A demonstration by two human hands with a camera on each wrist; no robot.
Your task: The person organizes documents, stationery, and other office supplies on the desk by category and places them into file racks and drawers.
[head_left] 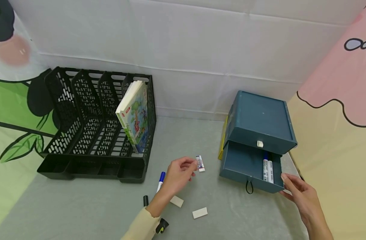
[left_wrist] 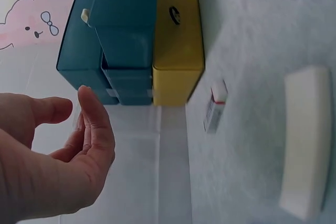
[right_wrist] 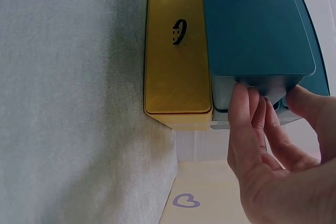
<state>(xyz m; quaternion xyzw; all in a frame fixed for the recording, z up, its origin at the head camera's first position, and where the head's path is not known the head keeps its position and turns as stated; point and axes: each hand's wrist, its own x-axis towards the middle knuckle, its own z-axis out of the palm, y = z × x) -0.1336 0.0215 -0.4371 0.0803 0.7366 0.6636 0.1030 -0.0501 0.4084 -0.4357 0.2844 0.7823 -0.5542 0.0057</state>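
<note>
My left hand (head_left: pixel 179 174) hovers over the table with thumb and fingers apart and nothing between them, as the left wrist view (left_wrist: pixel 79 150) also shows. Beside its fingertips, in the head view, lies a small eraser in a printed sleeve (head_left: pixel 200 163). At the right, my right hand (head_left: pixel 301 195) holds the side of a pulled-out blue drawer (head_left: pixel 237 166), thumb at the upper edge and fingers underneath (right_wrist: pixel 241 114). Two white markers (head_left: pixel 270 171) lie inside that drawer, one with a blue cap. A black loop hangs from its front.
Two plain white erasers (head_left: pixel 200 212), a blue-capped marker (head_left: pixel 161 180) and a black cap end (head_left: pixel 145 201) lie near my left forearm. A black file rack (head_left: pixel 89 160) with books (head_left: pixel 136 116) stands at left. Below the blue drawer is a yellow drawer (right_wrist: pixel 178 51); above it, a closed blue one (head_left: pixel 261 133).
</note>
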